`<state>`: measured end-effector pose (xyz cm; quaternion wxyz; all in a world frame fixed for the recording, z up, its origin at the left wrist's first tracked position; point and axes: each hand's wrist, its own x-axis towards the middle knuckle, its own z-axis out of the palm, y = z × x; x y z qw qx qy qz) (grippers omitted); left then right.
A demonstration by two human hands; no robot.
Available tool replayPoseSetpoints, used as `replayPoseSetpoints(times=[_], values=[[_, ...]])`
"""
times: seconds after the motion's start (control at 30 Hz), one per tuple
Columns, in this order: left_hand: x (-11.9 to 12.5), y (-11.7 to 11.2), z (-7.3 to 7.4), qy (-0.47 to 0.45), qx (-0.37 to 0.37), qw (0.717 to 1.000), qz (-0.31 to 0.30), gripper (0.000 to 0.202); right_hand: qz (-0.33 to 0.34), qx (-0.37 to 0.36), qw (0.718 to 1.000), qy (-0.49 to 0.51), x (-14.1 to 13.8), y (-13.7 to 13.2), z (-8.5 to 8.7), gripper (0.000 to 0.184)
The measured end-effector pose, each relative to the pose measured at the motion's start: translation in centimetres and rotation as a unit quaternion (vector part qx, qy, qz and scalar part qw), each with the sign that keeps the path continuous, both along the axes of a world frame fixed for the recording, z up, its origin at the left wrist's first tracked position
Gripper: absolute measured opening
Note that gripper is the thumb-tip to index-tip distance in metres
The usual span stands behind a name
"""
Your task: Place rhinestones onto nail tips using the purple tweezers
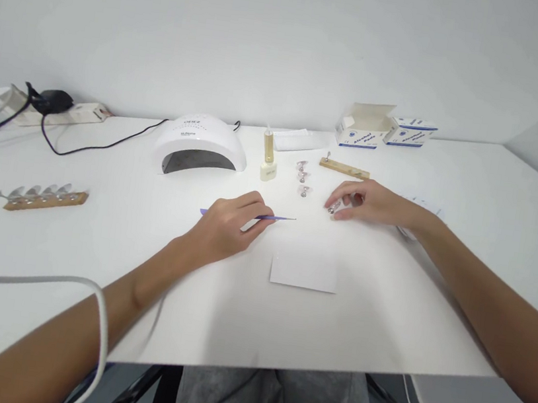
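My left hand (233, 224) rests on the white table, its fingers closed around a thin purple nail-art tool (282, 219) with a fine dark tip pointing right. Farther right, my right hand (371, 202) has thumb and fingertips closed around a small clear-pink nail tip on a metal stand (333, 208), low over the tabletop. Several similar nail tips (304, 192) stand in a short column left of that hand. In front of both hands lies a white paper sheet (305, 270). Behind the nail tips is a wooden holder bar (346, 168) with one metal peg at its left end.
A white nail lamp (202, 142) stands at the back, beside a gold-capped polish bottle (268, 161). Alcohol pad boxes (359, 136) are by the wall. Another wooden bar (46, 201) with several clear tips lies left. A white cable (102, 318) crosses near my left forearm.
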<state>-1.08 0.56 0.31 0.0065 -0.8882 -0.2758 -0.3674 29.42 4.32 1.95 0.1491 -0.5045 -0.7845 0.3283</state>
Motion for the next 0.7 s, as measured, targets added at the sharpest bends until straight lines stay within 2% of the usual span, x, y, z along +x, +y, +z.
replayPoseSetpoints(times=[0.13,0.23,0.37,0.43,0.53,0.7], values=[[0.1,0.0,0.0,0.004,0.019,1.0,-0.003,0.009,0.006,0.013,0.999,0.037,0.1,0.4,-0.6,0.036],[0.1,0.0,0.0,-0.002,0.02,1.0,-0.007,0.009,-0.011,0.026,0.998,0.059,-0.3,0.1,-0.4,0.033],[0.1,0.1,-0.1,-0.03,0.017,0.999,-0.006,0.008,-0.029,0.05,0.992,0.109,-2.5,-1.7,0.5,0.026],[0.2,0.0,-0.1,-0.033,0.019,0.999,-0.001,0.009,-0.036,0.094,0.986,0.133,-4.0,-2.8,0.4,0.021],[0.3,0.0,-0.2,-0.023,0.028,0.999,0.002,0.009,-0.017,0.155,0.97,0.185,-5.9,-4.0,-0.8,0.014],[0.3,-0.1,-0.4,0.002,0.033,0.999,-0.006,0.011,0.009,0.188,0.956,0.226,-7.1,-4.6,-2.7,0.012]])
